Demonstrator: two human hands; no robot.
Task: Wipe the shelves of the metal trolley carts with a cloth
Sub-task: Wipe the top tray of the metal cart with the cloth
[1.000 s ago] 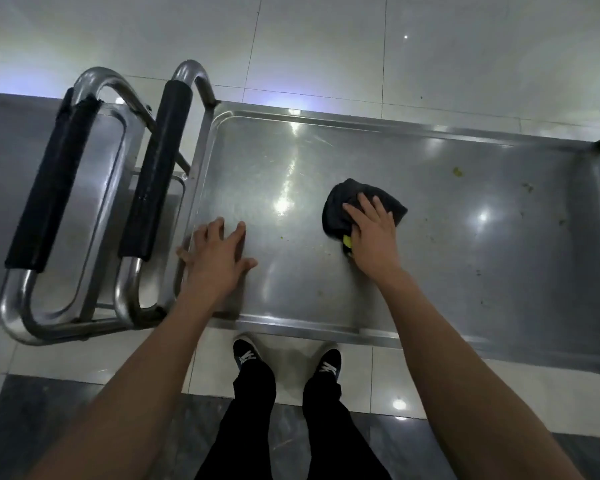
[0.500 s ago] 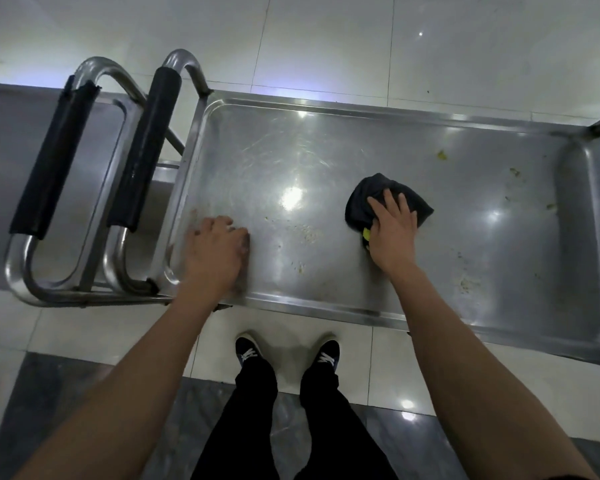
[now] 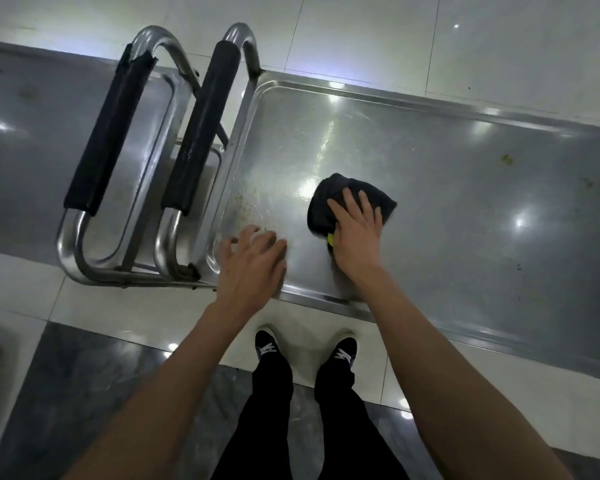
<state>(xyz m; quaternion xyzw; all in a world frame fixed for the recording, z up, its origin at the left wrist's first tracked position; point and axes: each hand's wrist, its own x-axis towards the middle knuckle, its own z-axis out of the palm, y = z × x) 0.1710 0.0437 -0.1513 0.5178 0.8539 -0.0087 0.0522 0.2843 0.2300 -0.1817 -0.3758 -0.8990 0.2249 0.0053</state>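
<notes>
Steel shelf (image 3: 447, 188) | right hand (image 3: 355, 233) presses cloth (image 3: 326, 202) (near front lip)

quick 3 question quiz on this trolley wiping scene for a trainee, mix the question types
1. True or false: the right hand presses the dark cloth flat on the trolley shelf.
2. Multiple choice: where is the left hand? A) gripping a black handle B) at the shelf's near left corner C) on the floor
3. Fill in: crumbs and stains lie on the shelf to the ____ of the cloth.

Key: 1 true; 2 B; 3 left
</notes>
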